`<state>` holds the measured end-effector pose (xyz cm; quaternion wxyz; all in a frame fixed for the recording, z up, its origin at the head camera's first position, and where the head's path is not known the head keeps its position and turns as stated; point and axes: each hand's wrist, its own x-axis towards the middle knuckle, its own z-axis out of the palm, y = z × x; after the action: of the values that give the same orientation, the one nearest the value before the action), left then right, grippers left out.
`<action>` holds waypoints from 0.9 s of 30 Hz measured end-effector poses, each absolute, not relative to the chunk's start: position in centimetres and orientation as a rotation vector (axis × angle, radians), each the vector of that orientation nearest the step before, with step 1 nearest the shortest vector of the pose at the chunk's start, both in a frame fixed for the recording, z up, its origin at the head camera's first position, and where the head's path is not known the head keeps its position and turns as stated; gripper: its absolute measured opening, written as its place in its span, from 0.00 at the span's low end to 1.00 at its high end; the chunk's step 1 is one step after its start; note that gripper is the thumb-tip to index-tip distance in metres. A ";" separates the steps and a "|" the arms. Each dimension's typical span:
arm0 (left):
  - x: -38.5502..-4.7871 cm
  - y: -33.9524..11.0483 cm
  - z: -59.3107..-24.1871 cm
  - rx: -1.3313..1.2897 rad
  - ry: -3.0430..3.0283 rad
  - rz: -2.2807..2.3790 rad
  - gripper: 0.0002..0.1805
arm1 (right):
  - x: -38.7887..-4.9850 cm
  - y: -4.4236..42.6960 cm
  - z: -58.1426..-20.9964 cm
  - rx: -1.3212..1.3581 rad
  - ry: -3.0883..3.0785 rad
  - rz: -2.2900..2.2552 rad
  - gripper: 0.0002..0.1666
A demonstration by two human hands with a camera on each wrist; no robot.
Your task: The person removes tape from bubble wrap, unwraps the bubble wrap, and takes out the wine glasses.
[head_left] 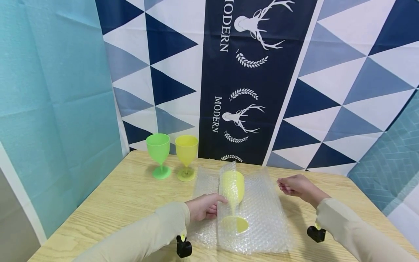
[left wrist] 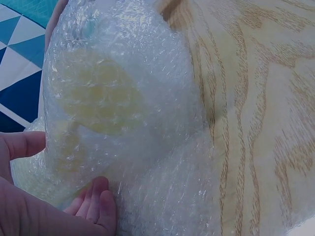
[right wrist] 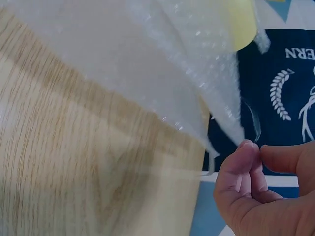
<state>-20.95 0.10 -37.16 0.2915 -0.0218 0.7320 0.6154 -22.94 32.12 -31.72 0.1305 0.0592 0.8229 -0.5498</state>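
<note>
A yellow plastic goblet (head_left: 240, 187) lies on its side on a sheet of bubble wrap (head_left: 262, 214), one flap folded over part of it. My left hand (head_left: 204, 207) grips that flap beside the goblet's stem, with the thumb on top. In the left wrist view, the wrapped bowl shows blurred through the bubble wrap (left wrist: 162, 113). Thumb and fingertips of my right hand (head_left: 296, 185) come together just off the sheet's far right corner. They pinch a thin clear strip (right wrist: 256, 123), which looks like tape; its extent is hard to see.
A green goblet (head_left: 158, 149) and another yellow goblet (head_left: 186, 151) stand upright at the back left of the wooden table (head_left: 131, 193). Close behind the table hangs a patterned cloth (head_left: 242, 80), with a teal curtain (head_left: 59, 91) at the left.
</note>
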 end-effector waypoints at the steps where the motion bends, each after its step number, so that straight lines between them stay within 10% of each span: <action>1: -20.9 0.1 -37.2 -0.059 1.951 1.640 0.21 | -22.9 32.0 -31.6 0.174 2.380 -1.605 0.16; 27: -20.9 0.1 -37.1 -0.109 1.954 1.637 0.24 | -13.4 22.0 -34.6 -0.658 2.834 -1.010 0.17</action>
<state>-20.89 0.15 -37.05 0.2909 -0.0409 0.7326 0.6140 -13.40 22.02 -34.56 0.0312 -0.2136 0.9198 -0.3277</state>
